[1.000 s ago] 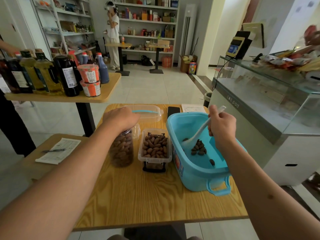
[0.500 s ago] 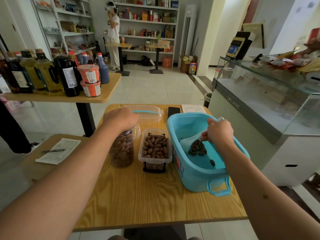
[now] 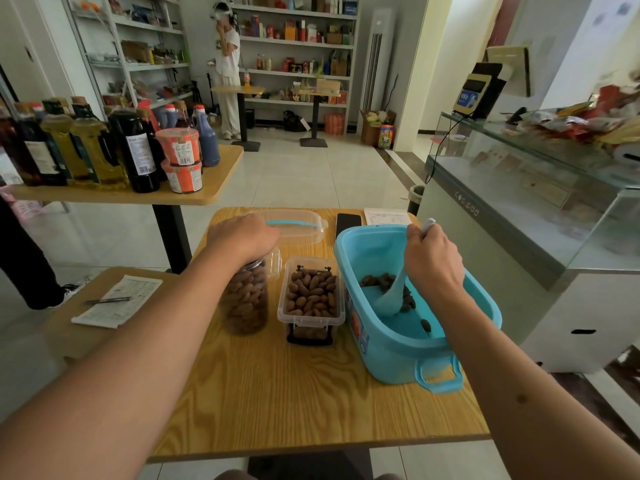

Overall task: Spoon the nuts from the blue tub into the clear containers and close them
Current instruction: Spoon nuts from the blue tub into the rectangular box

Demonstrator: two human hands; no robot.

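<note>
The right hand [image 3: 433,261] holds the spoon [image 3: 394,292] tight inside the blue tub [image 3: 398,355], scooping nuts [image 3: 384,280]; next, lift them left to the box [image 3: 311,299] while the left hand [image 3: 242,233] grips the jar [image 3: 246,299].

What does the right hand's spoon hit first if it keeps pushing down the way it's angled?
Likely the small pile of nuts around its bowl, then the floor of the blue tub. The right hand grips the spoon tilted down-left; depth is hard to judge.
</note>
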